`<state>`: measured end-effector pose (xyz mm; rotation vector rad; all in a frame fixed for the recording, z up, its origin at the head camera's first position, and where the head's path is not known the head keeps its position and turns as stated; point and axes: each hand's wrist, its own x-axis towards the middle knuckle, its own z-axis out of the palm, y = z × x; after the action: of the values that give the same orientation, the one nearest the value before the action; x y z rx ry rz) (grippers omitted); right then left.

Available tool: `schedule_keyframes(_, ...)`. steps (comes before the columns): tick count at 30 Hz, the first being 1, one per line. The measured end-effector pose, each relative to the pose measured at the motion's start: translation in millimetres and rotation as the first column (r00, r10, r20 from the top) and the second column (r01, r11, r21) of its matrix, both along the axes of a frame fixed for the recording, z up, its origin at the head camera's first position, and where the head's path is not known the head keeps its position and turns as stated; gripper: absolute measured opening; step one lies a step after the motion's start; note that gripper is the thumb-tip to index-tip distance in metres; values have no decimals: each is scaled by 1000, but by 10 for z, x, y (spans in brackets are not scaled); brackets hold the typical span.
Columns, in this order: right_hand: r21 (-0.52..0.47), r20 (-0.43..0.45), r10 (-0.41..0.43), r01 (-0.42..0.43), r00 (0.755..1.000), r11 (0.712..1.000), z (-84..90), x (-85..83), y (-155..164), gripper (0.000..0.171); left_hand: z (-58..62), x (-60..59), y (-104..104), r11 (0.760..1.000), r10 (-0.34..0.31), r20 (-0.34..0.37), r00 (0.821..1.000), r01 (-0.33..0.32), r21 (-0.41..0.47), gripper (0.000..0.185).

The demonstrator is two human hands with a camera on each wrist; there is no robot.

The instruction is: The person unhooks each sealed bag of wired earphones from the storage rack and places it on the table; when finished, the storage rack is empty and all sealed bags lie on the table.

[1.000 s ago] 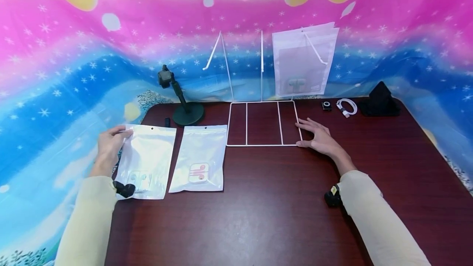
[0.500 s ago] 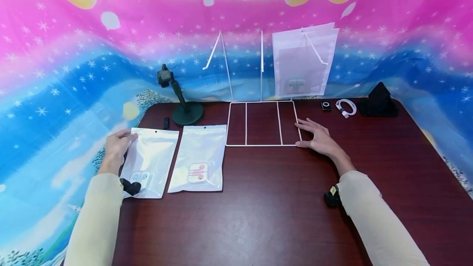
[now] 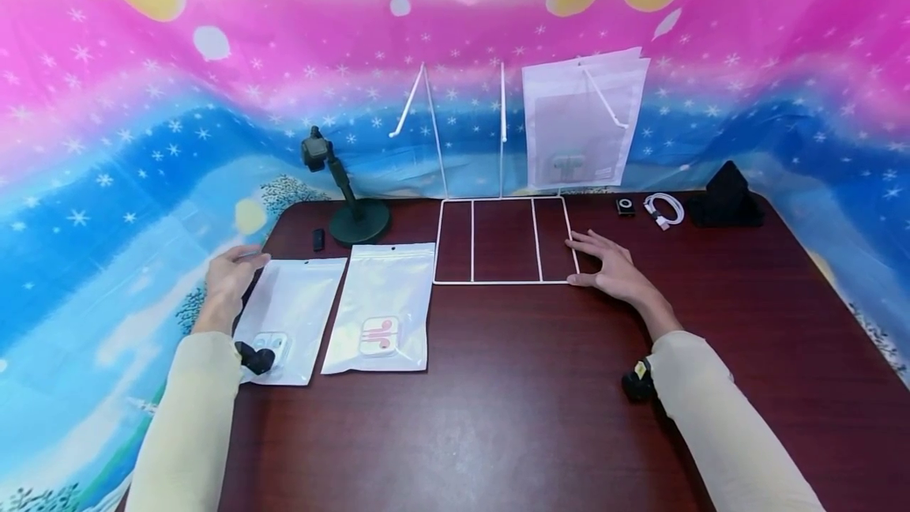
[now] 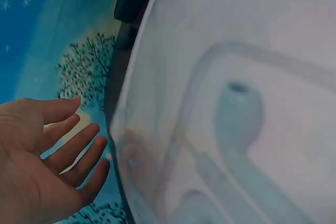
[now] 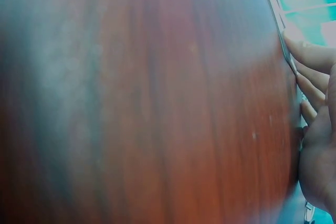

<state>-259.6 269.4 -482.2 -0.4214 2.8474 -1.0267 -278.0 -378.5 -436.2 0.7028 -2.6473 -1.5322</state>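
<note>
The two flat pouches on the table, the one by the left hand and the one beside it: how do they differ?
The left pouch holds a pale earphone case; the middle pouch holds a pink one. The left hand touches the left pouch's top corner; the middle pouch lies untouched. Both are translucent white, flat, with a hang hole on top.

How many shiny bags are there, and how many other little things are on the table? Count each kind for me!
Bags with earphones: 3, one by the left hand at, one beside it, one hanging on the white wire rack
White wire rack: 1
Black round-base stand: 1
White cable: 1
Small clip player: 1
Black wedge: 1
Small black piece: 1
Total: 9
</note>
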Motion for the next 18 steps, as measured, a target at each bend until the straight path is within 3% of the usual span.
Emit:
schedule_keyframes(4, 0, -5, 1, -1, 1000, 1000, -8, -2, -6, 76, 139, -22, 205, 997, -67, -78, 995, 64, -42, 56)
schedule_keyframes(9, 12, 7, -2, 2, 1000, 1000, 1, 5, -5, 76, 337, -66, 607, 988, -153, -155, 976, 149, -35, 50)
schedule_keyframes(14, 13, 1, 2, -2, 1000, 1000, 8, 12, -3, 75, 449, -127, 1087, 960, -278, -213, 937, 279, -25, 43)
schedule_keyframes(18, 7, -2, 4, -4, 1000, 1000, 9, 17, -9, 75, 480, -175, 1457, 922, -379, -206, 902, 387, 0, 41)
